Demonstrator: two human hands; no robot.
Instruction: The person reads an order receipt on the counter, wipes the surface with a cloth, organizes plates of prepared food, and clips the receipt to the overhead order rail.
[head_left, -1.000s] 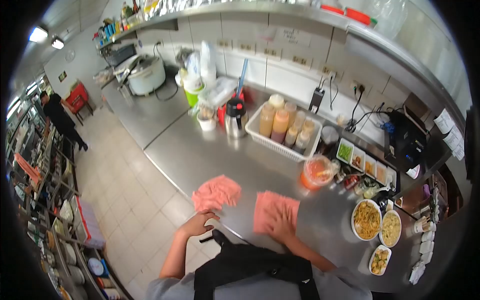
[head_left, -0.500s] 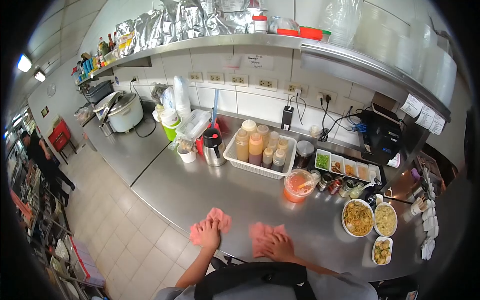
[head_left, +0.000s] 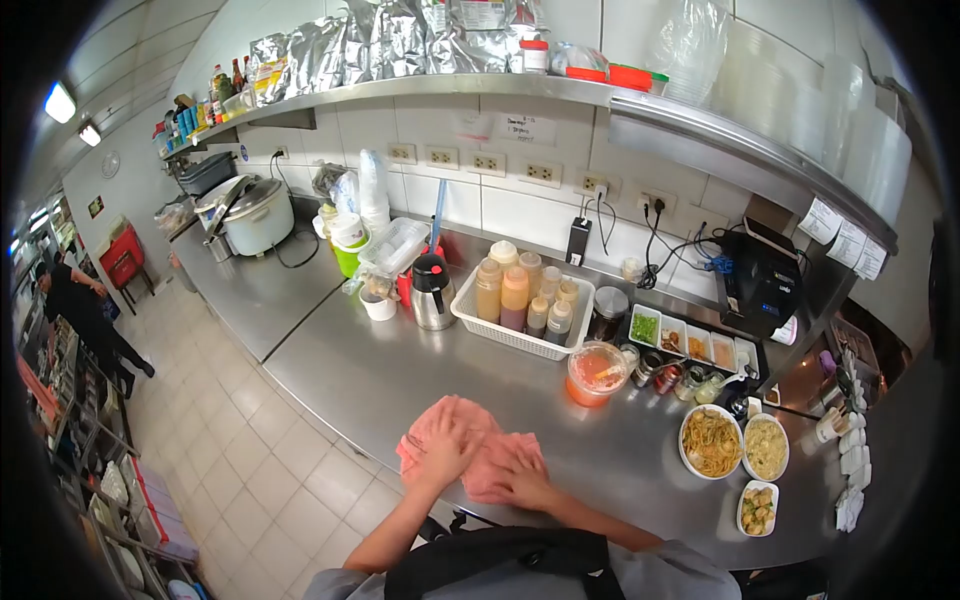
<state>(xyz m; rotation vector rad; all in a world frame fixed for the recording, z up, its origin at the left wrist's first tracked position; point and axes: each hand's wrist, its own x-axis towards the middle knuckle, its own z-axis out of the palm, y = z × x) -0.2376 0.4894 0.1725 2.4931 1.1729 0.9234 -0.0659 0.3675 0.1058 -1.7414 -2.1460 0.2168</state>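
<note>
My left hand (head_left: pixel 448 452) lies flat, fingers spread, on a spread pink cloth (head_left: pixel 413 450) near the counter's front edge. Beside it, my right hand (head_left: pixel 527 482) presses down with fingers apart on more pink cloth (head_left: pixel 484 486). The two cloth areas meet between my hands; whether they are one piece or two I cannot tell. Both hands rest on top of the fabric, against the steel counter (head_left: pixel 340 370).
A white basket (head_left: pixel 545 348) of squeeze bottles stands behind, with a tub of orange-red sauce (head_left: pixel 597 373) beside it. Noodles (head_left: pixel 711 442) and other filled bowls sit at right. A steel jug (head_left: pixel 432 292) stands left of the basket. Another person (head_left: pixel 85 320) is far left.
My hands have come closer together, the right one moving left. The cloths, apart before, now touch, and the one under my left hand is spread wider. The view has shifted slightly.
</note>
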